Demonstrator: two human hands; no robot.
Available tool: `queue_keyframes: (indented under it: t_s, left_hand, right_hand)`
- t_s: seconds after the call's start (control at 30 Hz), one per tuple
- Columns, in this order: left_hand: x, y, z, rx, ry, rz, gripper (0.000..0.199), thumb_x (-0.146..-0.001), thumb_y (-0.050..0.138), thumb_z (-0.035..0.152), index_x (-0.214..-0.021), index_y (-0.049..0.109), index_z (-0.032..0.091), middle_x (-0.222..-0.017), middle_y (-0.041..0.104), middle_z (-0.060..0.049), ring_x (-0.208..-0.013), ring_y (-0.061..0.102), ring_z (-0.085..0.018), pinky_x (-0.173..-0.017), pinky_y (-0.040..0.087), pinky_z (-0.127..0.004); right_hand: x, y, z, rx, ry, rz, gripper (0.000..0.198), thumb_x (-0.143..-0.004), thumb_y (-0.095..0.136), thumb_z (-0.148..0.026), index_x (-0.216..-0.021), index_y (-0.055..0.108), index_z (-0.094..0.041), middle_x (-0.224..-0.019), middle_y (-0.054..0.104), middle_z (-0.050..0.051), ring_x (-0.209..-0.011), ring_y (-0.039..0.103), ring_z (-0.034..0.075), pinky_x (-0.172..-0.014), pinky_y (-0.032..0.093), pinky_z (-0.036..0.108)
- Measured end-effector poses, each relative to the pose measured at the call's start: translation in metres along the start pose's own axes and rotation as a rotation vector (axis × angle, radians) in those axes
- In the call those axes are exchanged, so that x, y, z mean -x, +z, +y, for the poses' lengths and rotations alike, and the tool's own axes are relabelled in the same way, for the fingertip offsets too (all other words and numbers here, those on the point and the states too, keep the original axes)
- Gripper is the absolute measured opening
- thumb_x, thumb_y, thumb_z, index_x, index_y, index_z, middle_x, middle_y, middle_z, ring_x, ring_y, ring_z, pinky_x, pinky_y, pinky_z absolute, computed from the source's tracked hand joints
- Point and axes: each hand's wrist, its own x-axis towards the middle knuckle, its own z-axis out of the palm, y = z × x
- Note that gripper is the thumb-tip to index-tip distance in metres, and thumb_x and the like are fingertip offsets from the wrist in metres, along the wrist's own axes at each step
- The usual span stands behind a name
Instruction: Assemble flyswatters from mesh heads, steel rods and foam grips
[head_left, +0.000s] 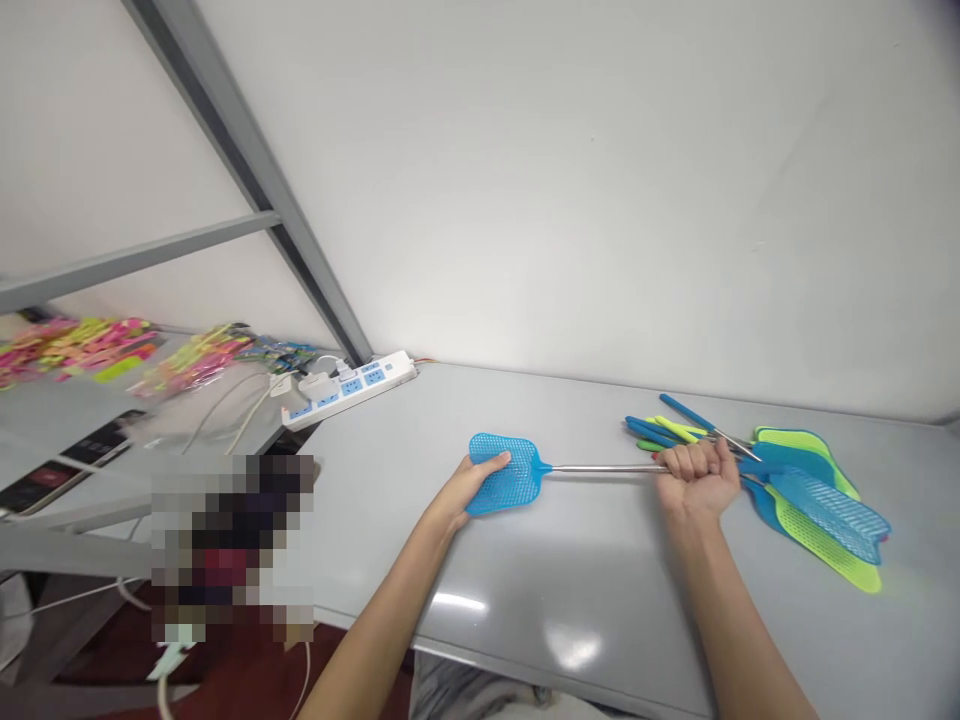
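Note:
A blue fly swatter [514, 480] with a perforated head and a thin metal rod is stretched sideways between my hands above the grey table. My left hand [469, 488] grips the edge of its head, thumb on top. My right hand [697, 475] is wrapped round the far end of the rod, hiding its handle. Just beyond my right hand lies a pile of blue and yellow-green fly swatters [817, 500], their heads overlapping on the right and blue, yellow and green handles [667, 430] pointing left.
A white power strip [352, 388] with plugs and cables sits at the table's back left. Past a grey metal frame [247, 150], another table holds bright pink and yellow bundles [97, 345] and two phones [97, 440]. A white wall [600, 200] rises behind. A pixelated patch hides the lower left.

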Motion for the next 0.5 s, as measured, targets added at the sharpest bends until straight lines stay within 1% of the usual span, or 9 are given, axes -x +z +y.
queue_keyframes:
  t_s: [0.13,0.27,0.43,0.5]
  left_hand:
    - [-0.0017,-0.0062,0.0024,-0.003,-0.025,-0.016,0.039,-0.065,0.062,0.032,-0.098,0.055,0.012,-0.099,0.061,-0.012,-0.084,0.06,-0.023,-0.075,0.047,-0.035]
    - [-0.0034,-0.0107,0.0055,-0.005,-0.033,-0.012,0.039,-0.065,0.062,0.03,-0.099,0.056,0.011,-0.098,0.062,-0.012,-0.082,0.06,-0.023,-0.075,0.048,-0.034]
    - [-0.0018,-0.0064,0.0063,0.0,-0.027,-0.034,0.039,-0.067,0.06,0.031,-0.101,0.055,0.011,-0.098,0.061,-0.012,-0.083,0.06,-0.022,-0.077,0.047,-0.034]
    - [-0.0012,-0.0051,0.006,0.007,-0.027,-0.034,0.039,-0.068,0.059,0.031,-0.101,0.055,0.011,-0.099,0.061,-0.012,-0.084,0.06,-0.022,-0.077,0.047,-0.034]
  right_hand:
    - [0.0029,0.0047,0.0041,-0.006,0.016,0.009,0.038,-0.077,0.04,-0.024,-0.048,0.016,-0.018,-0.038,0.009,-0.008,-0.03,0.014,0.006,-0.03,0.017,0.02]
    - [0.0038,0.0088,0.0057,0.003,0.068,0.028,0.035,-0.077,0.038,-0.023,-0.048,0.018,-0.018,-0.038,0.012,-0.008,-0.03,0.018,0.005,-0.03,0.02,0.019]
    - [-0.0007,0.0098,0.0007,0.019,0.098,0.071,0.032,-0.076,0.039,-0.022,-0.049,0.023,-0.018,-0.039,0.016,-0.009,-0.031,0.024,0.005,-0.032,0.026,0.018]
    - [-0.0034,0.0099,-0.0006,0.036,0.127,0.126,0.031,-0.077,0.039,-0.022,-0.05,0.024,-0.018,-0.039,0.018,-0.009,-0.031,0.025,0.005,-0.032,0.027,0.018]
